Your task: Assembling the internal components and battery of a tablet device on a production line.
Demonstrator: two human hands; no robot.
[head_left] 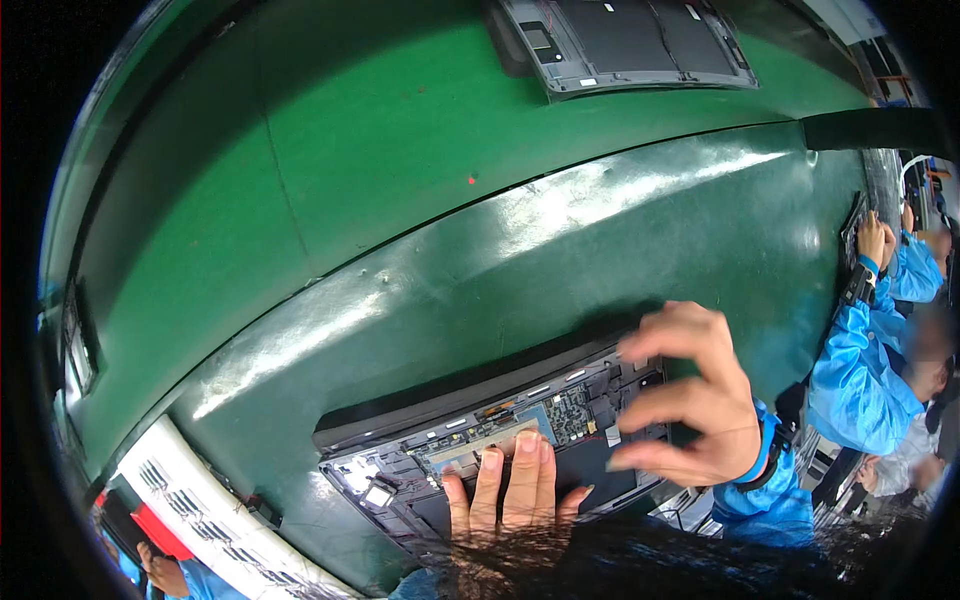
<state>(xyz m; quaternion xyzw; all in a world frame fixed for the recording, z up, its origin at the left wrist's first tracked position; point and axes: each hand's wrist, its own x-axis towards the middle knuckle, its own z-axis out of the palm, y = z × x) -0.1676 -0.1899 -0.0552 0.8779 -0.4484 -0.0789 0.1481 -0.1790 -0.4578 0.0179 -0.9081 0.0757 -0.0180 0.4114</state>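
Note:
An opened laptop base (625, 480) lies in front of me, its inner parts bare, with a circuit board (568, 412) along its far side. Behind its far edge runs a black foam pad (400, 410). My left hand (515, 490) rests on the laptop with fingers stretched out and spread, the tips touching the board area. Above the laptop's right end hovers my right hand (700, 395), fingers curved and apart, slightly blurred, with nothing visible between them. A dark band circles the right wrist below a blue sleeve. Hair hides the laptop's near edge and my left wrist.
On the green surface (350, 130) beyond the dark green worktop (700, 220) lies another laptop shell (640, 45). A white slotted tray (215, 520) stands at the lower left, near another person's hand (165, 572). Co-workers in blue sleeves (860, 380) sit along the right.

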